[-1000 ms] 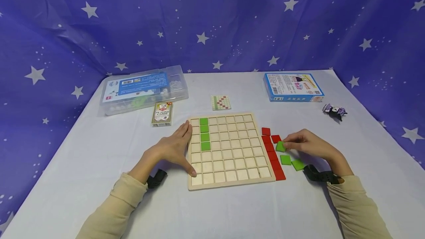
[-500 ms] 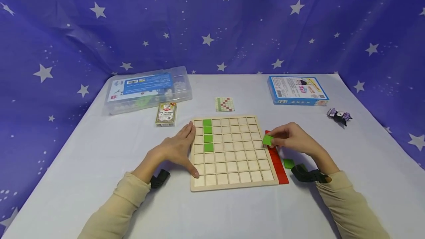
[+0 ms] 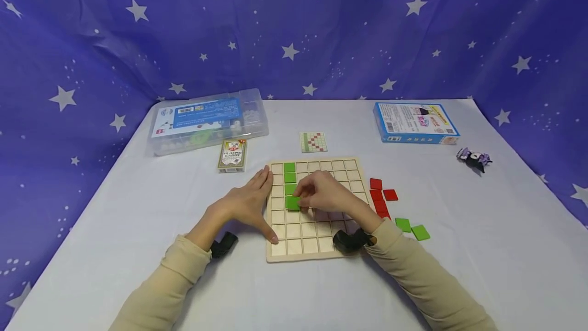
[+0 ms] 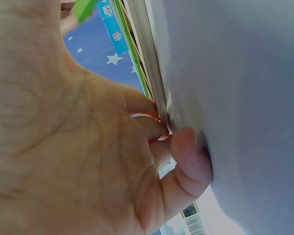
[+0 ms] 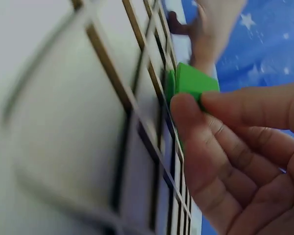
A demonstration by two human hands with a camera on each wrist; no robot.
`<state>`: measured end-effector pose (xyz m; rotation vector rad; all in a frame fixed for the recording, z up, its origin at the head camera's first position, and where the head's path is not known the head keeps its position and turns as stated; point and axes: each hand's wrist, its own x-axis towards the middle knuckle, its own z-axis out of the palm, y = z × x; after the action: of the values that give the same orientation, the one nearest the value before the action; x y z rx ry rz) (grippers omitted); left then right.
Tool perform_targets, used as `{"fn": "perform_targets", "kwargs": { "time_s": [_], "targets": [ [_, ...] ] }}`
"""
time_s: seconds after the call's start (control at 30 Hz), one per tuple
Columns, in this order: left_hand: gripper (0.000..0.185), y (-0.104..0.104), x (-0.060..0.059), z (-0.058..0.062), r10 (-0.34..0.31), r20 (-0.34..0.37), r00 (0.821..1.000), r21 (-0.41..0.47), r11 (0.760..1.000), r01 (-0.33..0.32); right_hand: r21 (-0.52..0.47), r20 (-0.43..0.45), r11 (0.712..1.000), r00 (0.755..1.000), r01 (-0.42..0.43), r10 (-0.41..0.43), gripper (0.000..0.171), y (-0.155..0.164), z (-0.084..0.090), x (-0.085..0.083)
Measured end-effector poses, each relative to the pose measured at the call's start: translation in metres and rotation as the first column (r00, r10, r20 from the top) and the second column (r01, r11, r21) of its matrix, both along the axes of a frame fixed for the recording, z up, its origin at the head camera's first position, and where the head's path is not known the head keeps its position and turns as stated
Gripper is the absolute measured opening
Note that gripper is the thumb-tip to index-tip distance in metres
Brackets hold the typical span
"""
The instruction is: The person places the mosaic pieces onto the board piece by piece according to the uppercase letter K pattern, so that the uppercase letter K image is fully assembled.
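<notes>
A wooden grid board (image 3: 312,257) lies on the white tabletop, with green square tiles (image 3: 289,167) in its second column from the left. Between thumb and fingers my right hand (image 3: 323,193) pinches another green tile (image 3: 292,203), held over that column close to the lowest one there. The right wrist view shows this tile (image 5: 193,81) tilted at the fingertips, just off the grid. My left hand (image 3: 248,206) rests along the board's left edge, fingers extended and thumb (image 3: 274,240) at the lower left. Right of the board lie red tiles (image 3: 376,195) and two loose green tiles (image 3: 402,225).
A small pattern card (image 3: 313,142) lies behind the board. Further left are a playing-card box (image 3: 232,156) and a clear plastic case (image 3: 209,142). At the back right sit a blue box (image 3: 416,123) and a small purple-and-black object (image 3: 474,160). A starry cloth (image 3: 294,24) hangs behind.
My right hand has carried the green tile leftward from the loose tiles, across the board to the green column. The left hand stays at the board's edge; the head view shifts slightly.
</notes>
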<state>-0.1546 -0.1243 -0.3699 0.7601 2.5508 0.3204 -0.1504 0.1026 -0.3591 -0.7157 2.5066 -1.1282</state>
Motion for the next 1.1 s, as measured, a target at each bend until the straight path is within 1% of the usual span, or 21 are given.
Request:
{"fn": "perform_targets", "kwargs": {
  "time_s": [0.1, 0.17, 0.3, 0.4, 0.53, 0.6, 0.7, 0.77, 1.0, 1.1],
  "targets": [
    [0.151, 0.001, 0.000, 0.001, 0.008, -0.004, 1.000, 0.004, 1.000, -0.008, 0.040, -0.049, 0.999, 0.999, 0.001, 0.001, 0.005, -0.009, -0.003, 0.004],
    [0.151, 0.001, 0.000, 0.002, 0.009, -0.001, 1.000, 0.004, 1.000, -0.009, 0.073, -0.078, 0.997, 0.997, -0.014, 0.019, 0.004, -0.012, -0.004, 0.007],
    [0.151, 0.000, 0.000, 0.003, 0.006, 0.005, 1.000, 0.006, 1.000, -0.006, 0.152, -0.120, 0.988, 0.992, -0.032, 0.051, 0.008, -0.017, -0.004, 0.012],
    [0.150, -0.001, 0.000, 0.005, 0.005, 0.002, 1.000, 0.001, 1.000, -0.005, 0.206, -0.117, 0.978, 0.992, -0.021, 0.046, 0.010, -0.021, -0.003, 0.014],
    [0.149, -0.002, 0.001, 0.006, 0.000, 0.001, 1.000, -0.002, 1.000, 0.000, 0.291, -0.077, 0.957, 0.997, -0.003, 0.027, 0.010, -0.024, -0.002, 0.014],
    [0.149, 0.000, 0.001, 0.005, -0.004, 0.004, 1.000, 0.002, 1.000, 0.004, 0.322, -0.079, 0.947, 0.997, 0.016, 0.010, 0.013, -0.023, -0.002, 0.014],
    [0.149, 0.000, 0.001, 0.003, -0.007, 0.002, 1.000, 0.004, 1.000, 0.007, 0.330, -0.095, 0.943, 0.996, 0.035, -0.004, 0.021, -0.022, -0.002, 0.013],
    [0.149, 0.000, 0.001, 0.003, -0.006, 0.002, 1.000, 0.002, 1.000, 0.006, 0.332, -0.108, 0.943, 0.994, 0.037, -0.002, 0.029, -0.022, -0.002, 0.014],
    [0.150, -0.001, 0.000, 0.003, -0.004, -0.002, 1.000, 0.001, 1.000, 0.004, 0.346, -0.083, 0.938, 0.997, 0.022, 0.007, 0.043, -0.021, 0.001, 0.014],
    [0.150, -0.001, 0.000, 0.003, 0.000, 0.000, 1.000, 0.000, 1.000, 0.000, 0.342, -0.070, 0.940, 0.997, 0.012, 0.012, 0.056, -0.020, 0.001, 0.013]
  ]
}}
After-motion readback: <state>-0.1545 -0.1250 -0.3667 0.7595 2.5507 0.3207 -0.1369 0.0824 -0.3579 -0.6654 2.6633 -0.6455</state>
